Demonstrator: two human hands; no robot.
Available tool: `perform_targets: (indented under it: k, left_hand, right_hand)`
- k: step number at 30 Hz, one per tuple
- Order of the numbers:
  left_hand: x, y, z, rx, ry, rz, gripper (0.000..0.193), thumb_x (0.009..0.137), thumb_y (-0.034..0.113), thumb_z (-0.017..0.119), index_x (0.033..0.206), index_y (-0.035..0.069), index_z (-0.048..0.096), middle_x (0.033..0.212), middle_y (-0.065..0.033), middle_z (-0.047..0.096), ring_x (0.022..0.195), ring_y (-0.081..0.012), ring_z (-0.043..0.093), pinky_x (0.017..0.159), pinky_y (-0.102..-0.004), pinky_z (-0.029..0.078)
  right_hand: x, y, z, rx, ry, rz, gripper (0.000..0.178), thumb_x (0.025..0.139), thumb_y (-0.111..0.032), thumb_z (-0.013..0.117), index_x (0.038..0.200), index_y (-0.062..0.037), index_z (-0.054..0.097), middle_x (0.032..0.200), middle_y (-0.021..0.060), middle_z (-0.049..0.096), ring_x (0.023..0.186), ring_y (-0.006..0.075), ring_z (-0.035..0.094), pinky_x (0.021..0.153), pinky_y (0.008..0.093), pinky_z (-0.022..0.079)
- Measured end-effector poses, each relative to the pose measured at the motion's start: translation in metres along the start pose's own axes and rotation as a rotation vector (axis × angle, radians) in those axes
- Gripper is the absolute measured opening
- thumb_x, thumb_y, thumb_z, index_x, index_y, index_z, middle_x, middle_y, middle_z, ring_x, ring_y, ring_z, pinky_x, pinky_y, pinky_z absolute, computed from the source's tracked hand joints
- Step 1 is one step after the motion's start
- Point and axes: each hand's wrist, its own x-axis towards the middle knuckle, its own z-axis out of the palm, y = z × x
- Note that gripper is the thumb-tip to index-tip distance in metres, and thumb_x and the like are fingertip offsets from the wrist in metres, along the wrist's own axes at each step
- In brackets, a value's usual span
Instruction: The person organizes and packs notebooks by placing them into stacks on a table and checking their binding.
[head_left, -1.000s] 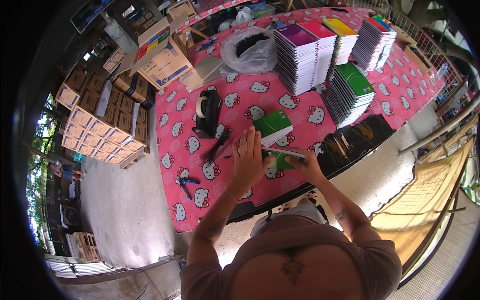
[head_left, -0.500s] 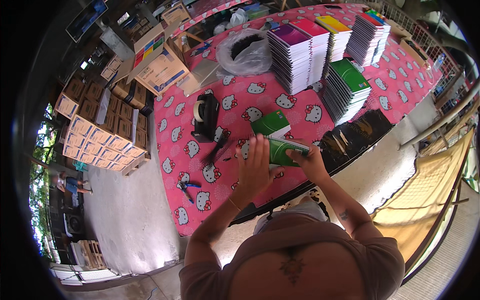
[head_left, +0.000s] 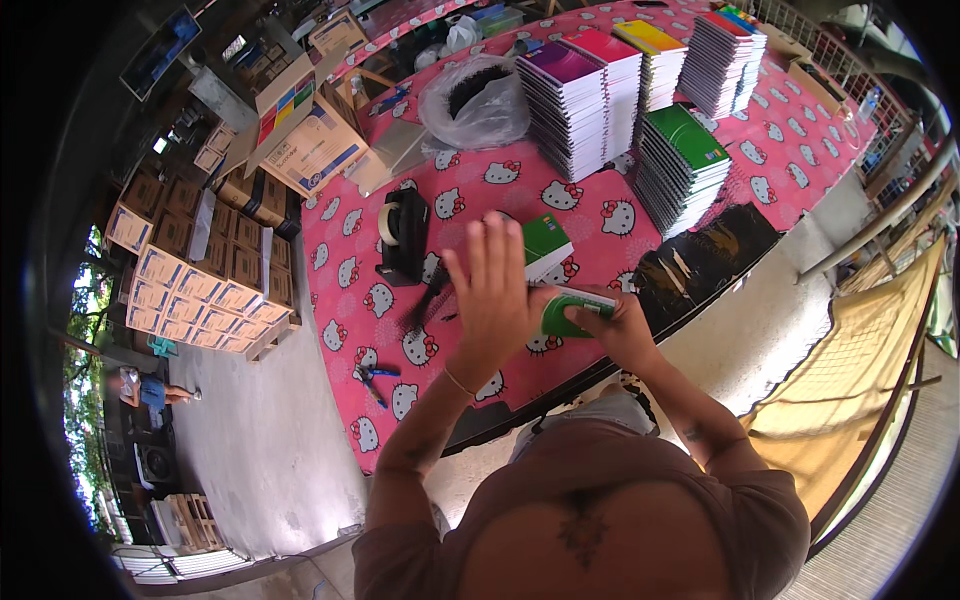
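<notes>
A green spiral notebook (head_left: 562,314) is tilted above the near edge of the table, gripped by my right hand (head_left: 622,328) with the thumb across its cover. My left hand (head_left: 494,290) is open with its fingers stretched upward, its heel close beside the notebook's left end. Whether it touches the notebook I cannot tell. Just beyond, a small pile of green notebooks (head_left: 546,246) lies on the pink cloth, partly hidden by my left hand. Left of that hand are dark thin binding coils (head_left: 424,308), and nearer me lie blue-handled pliers (head_left: 372,378).
A black tape dispenser (head_left: 408,240) stands left on the pink-covered table (head_left: 500,172). Notebook stacks (head_left: 682,165) rise at the right, beside a clear bag (head_left: 440,112) of black coils. An opened carton (head_left: 310,150) is at the far left; stacked cartons (head_left: 210,270) stand beyond the table.
My left hand has shifted slightly left and up, its fingers now spread away from the notebook. The notebook has tilted in my right hand. The whole view has shifted a little.
</notes>
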Motion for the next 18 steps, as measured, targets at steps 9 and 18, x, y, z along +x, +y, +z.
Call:
perform_targets:
  k: [9,18]
  left_hand:
    - [-0.043,0.030,0.014,-0.141,-0.076,0.102,0.081,0.101,0.058,0.027,0.144,-0.010,0.037,0.151,-0.0299,0.035,0.146,-0.0433,0.026,0.116,-0.0620,0.006]
    - [-0.099,0.049,0.034,-0.292,-0.159,0.121,0.080,0.099,0.053,0.042,0.146,-0.011,0.030,0.156,-0.0292,0.025,0.148,-0.0428,0.019,0.115,-0.0655,0.006]
  right_hand:
    - [-0.004,0.005,-0.008,0.052,0.030,0.083,0.020,0.092,-0.002,0.065,0.112,0.0005,0.069,0.091,0.0026,0.072,0.082,0.0048,0.061,0.072,0.0249,0.052]
    - [0.001,0.020,-0.005,-0.035,0.050,-0.076,0.024,0.091,-0.005,0.067,0.114,-0.0004,0.069,0.091,0.0039,0.073,0.082,0.0052,0.062,0.074,0.0266,0.052]
